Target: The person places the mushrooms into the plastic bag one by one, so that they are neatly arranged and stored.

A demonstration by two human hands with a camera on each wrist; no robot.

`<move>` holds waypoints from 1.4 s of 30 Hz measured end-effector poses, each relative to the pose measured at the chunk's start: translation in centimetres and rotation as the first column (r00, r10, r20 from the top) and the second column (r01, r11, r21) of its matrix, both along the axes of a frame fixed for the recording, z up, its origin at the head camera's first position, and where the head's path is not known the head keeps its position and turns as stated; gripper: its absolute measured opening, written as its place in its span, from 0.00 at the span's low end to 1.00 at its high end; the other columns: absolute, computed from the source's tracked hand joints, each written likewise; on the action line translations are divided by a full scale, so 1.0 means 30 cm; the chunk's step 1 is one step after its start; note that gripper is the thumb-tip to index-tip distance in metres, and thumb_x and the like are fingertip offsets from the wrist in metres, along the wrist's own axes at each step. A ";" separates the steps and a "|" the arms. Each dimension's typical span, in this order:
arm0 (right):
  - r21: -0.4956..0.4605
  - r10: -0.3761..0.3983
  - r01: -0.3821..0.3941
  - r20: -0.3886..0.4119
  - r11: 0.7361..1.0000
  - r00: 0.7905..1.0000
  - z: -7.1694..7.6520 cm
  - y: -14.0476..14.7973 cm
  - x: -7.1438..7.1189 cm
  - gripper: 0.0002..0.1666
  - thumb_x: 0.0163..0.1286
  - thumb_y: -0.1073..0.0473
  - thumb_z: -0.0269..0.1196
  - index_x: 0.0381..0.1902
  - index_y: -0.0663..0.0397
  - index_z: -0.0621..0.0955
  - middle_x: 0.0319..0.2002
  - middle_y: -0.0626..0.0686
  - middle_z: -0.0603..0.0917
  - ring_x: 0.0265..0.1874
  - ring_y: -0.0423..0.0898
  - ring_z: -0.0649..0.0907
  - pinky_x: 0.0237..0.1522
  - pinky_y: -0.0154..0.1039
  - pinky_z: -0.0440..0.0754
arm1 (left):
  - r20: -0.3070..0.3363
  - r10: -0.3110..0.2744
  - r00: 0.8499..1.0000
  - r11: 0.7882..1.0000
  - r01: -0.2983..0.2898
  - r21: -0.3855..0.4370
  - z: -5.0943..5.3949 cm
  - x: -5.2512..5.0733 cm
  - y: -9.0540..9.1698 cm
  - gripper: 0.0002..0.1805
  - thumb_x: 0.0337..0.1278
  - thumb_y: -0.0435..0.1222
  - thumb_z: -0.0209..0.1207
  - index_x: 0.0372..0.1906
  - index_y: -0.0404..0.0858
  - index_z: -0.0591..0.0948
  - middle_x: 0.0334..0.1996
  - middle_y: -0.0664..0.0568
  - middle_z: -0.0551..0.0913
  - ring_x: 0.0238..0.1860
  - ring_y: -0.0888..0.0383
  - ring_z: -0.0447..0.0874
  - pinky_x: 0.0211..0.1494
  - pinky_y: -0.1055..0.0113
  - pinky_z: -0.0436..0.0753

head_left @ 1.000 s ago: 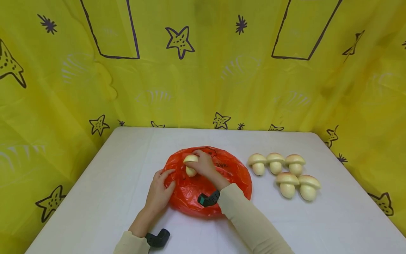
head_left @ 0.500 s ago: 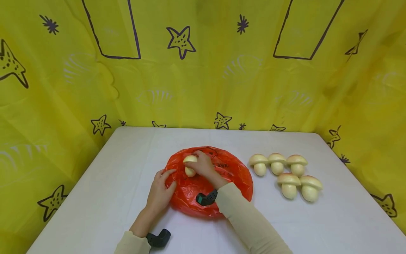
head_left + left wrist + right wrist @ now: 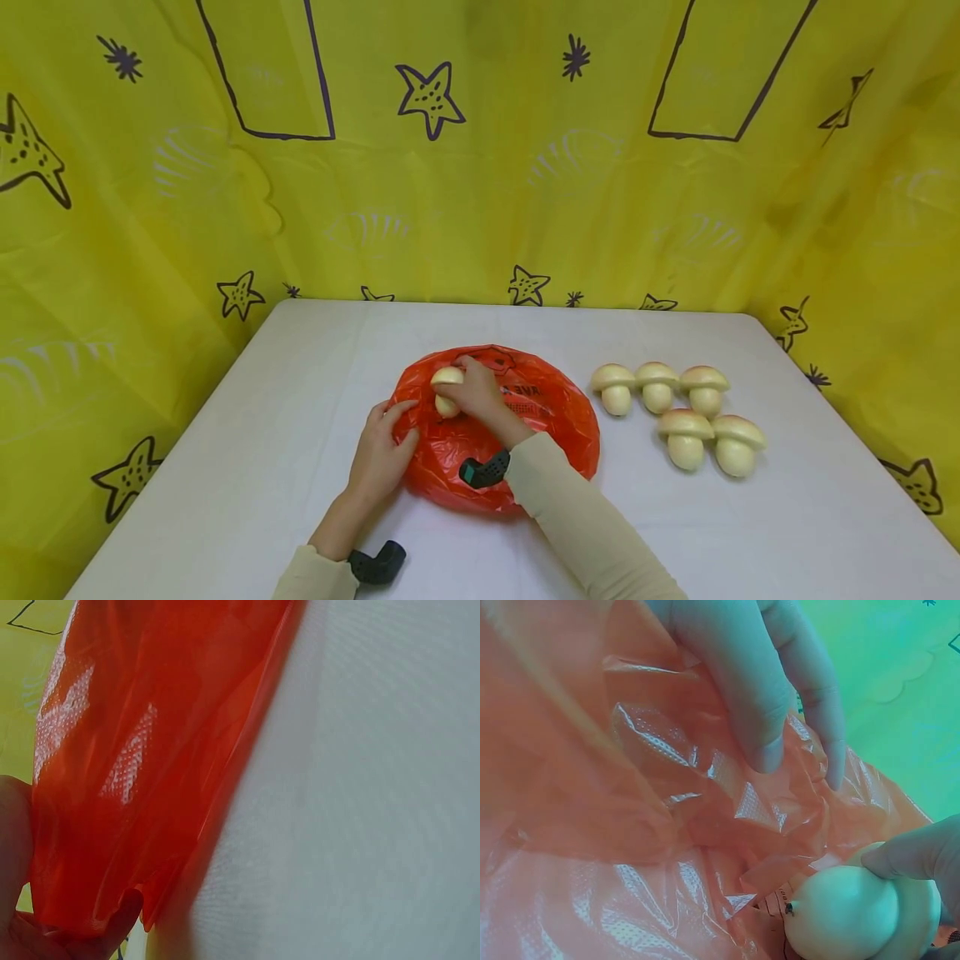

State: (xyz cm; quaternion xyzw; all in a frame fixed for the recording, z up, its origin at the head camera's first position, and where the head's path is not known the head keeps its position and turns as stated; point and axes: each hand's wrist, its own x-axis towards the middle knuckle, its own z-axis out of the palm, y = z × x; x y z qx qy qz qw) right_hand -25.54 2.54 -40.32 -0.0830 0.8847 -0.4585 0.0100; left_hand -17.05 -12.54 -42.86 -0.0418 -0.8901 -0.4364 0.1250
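Fingers and thumb of the right hand (image 3: pixel 482 393) pinch one pale mushroom (image 3: pixel 447 377), and from the right wrist we can see the thumb pressed on it. The mushroom is right at those fingertips, over the left part of the red bag (image 3: pixel 555 421). We cannot tell if it is inside the bag or just on top (the shiny plastic is all crinkly there). To the left of those fingers, we see the left hand (image 3: pixel 378 454). Its fingers bend at the bag's left edge and touch the plastic, but we cannot tell if they pinch it or only lean on it.

Off to the right of all the fingers, past the bag, five more mushrooms (image 3: pixel 657 371) are on the white table (image 3: pixel 187 492), three behind and two in front. No fingers touch them.

We think the step in hand is putting this one mushroom in its spot at the bag, with the left hand steadying the plastic. The next move, we guess, calls for the right fingers to let go softly, so the mushroom does not roll. Thin plastic could slip, so the left fingers should mind the edge.
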 end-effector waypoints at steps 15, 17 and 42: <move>0.020 -0.019 0.019 0.020 1.000 1.000 0.015 0.006 0.018 0.32 0.53 0.54 0.69 0.53 0.63 0.73 0.44 0.58 0.78 0.36 0.51 0.78 0.37 0.44 0.80 | -0.015 -0.007 1.000 1.000 0.007 -0.005 -0.001 -0.001 0.004 0.20 0.54 0.32 0.57 0.54 0.37 0.76 0.53 0.38 0.69 0.51 0.43 0.71 0.51 0.50 0.76; 0.023 -0.025 0.024 0.032 0.999 0.999 0.021 0.010 0.020 0.34 0.53 0.53 0.69 0.54 0.63 0.72 0.45 0.59 0.77 0.38 0.52 0.78 0.38 0.44 0.80 | -0.015 -0.010 1.000 1.000 0.009 -0.007 -0.001 -0.002 0.005 0.19 0.55 0.32 0.56 0.54 0.37 0.76 0.53 0.38 0.69 0.51 0.44 0.71 0.50 0.50 0.76; -0.038 -0.020 0.022 0.072 0.999 0.997 0.145 0.147 0.077 0.27 0.56 0.55 0.67 0.51 0.61 0.75 0.48 0.58 0.78 0.47 0.52 0.76 0.45 0.45 0.78 | 0.014 -0.005 1.000 1.000 0.005 -0.005 -0.001 -0.001 -0.003 0.20 0.55 0.33 0.56 0.55 0.38 0.76 0.54 0.39 0.68 0.54 0.43 0.70 0.51 0.50 0.75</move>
